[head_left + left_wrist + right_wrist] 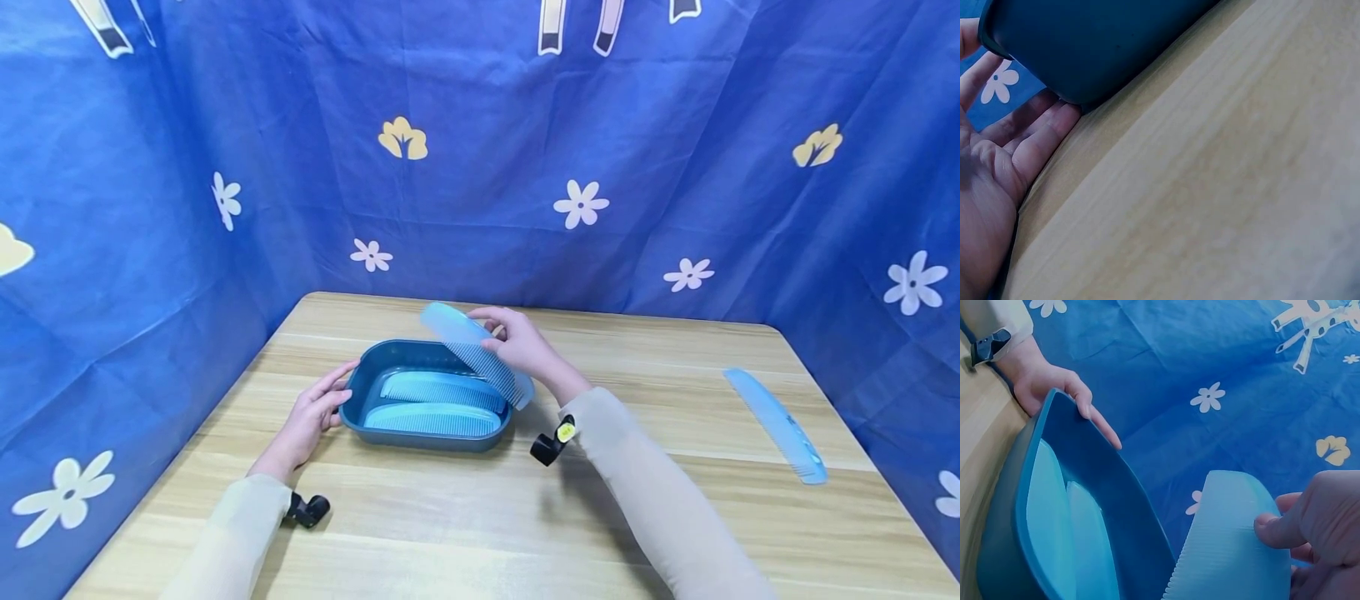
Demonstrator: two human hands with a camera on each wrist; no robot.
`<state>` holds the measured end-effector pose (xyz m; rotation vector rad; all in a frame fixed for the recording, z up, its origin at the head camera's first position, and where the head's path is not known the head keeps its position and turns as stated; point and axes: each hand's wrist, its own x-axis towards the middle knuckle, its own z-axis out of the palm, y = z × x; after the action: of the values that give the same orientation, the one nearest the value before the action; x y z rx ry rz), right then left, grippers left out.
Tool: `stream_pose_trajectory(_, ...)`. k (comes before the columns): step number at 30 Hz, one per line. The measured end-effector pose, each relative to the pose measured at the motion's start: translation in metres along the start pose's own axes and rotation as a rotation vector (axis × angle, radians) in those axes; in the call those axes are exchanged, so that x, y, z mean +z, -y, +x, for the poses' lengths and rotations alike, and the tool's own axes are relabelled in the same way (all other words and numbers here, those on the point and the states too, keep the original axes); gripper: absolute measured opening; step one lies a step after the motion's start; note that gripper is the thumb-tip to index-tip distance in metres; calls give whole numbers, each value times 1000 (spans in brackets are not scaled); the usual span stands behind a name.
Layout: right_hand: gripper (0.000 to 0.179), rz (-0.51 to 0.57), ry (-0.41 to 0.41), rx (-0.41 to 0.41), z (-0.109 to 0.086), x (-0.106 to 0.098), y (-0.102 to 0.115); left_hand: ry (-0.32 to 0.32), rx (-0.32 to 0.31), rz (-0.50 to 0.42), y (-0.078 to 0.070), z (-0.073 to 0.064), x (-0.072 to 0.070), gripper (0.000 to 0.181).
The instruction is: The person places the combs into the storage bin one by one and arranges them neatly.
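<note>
In the head view a dark blue plastic tub (427, 440) stands on the table, with two light blue combs (432, 419) lying inside. My left hand (313, 414) touches the outside of its left end, thumb and index finger up at the rim. The left wrist view shows other fingers (1044, 134) against the tub's lower edge. My right hand (521, 343) pinches another translucent light blue comb (467, 340) by its back edge. This comb is tilted above the tub's right end, its teeth facing the tub in the right wrist view.
One more light blue comb (776, 425) lies at the right side of the wooden table (450, 525). Blue cloth (480, 167) with white flowers encloses the back and both sides. A black wrist camera (552, 442) sits on the right sleeve.
</note>
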<state>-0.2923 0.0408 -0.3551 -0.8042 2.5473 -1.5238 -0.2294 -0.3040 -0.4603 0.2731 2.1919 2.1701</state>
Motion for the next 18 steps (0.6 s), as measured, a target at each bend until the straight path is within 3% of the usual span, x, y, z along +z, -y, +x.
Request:
stream_pose_trajectory(7,43,-61,-5,-106,10,12,4,1,1,-4,8,4,-1,50)
stream_pose_trajectory(18,44,-99,89,-104,23,28,-6,-15,-1,1,7,2,-2,51)
